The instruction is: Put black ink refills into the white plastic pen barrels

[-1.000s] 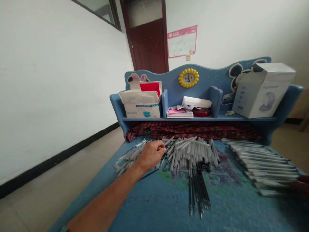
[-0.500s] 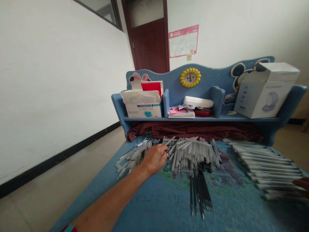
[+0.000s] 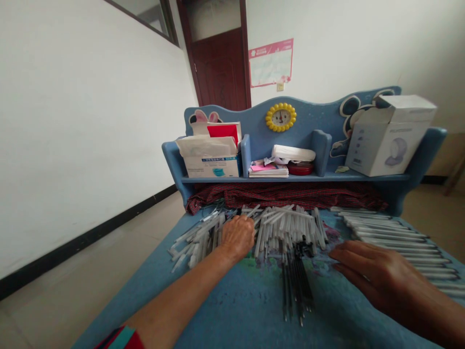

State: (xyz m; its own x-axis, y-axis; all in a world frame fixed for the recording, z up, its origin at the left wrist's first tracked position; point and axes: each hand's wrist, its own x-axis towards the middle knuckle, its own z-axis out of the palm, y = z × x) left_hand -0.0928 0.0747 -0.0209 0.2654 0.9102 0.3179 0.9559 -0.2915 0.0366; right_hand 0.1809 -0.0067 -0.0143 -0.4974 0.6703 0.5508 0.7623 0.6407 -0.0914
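My left hand (image 3: 238,236) is closed, fingers curled down between a loose pile of translucent tubes (image 3: 198,240) and a larger heap of them (image 3: 285,225); what its fingertips grip is hidden. My right hand (image 3: 370,269) hangs over the desk to the right of the heap, fingers extended forward, nothing seen in them. Thin black refills with metal tips (image 3: 296,286) lie fanned out in front of the heap, dark caps at their upper end. Behind my right hand, filled pens (image 3: 395,237) lie side by side in a row.
A blue desk (image 3: 232,310) carries a shelf with a mask box (image 3: 212,162), a yellow clock (image 3: 281,117), papers (image 3: 269,171), a red case (image 3: 301,168) and a white carton (image 3: 390,140). Checked cloth (image 3: 283,195) lies beneath the shelf.
My right hand has come in from the right edge, off the pen row, toward the black refills. My left hand stays by the tubes, its fingers curled further down. The view has shifted slightly.
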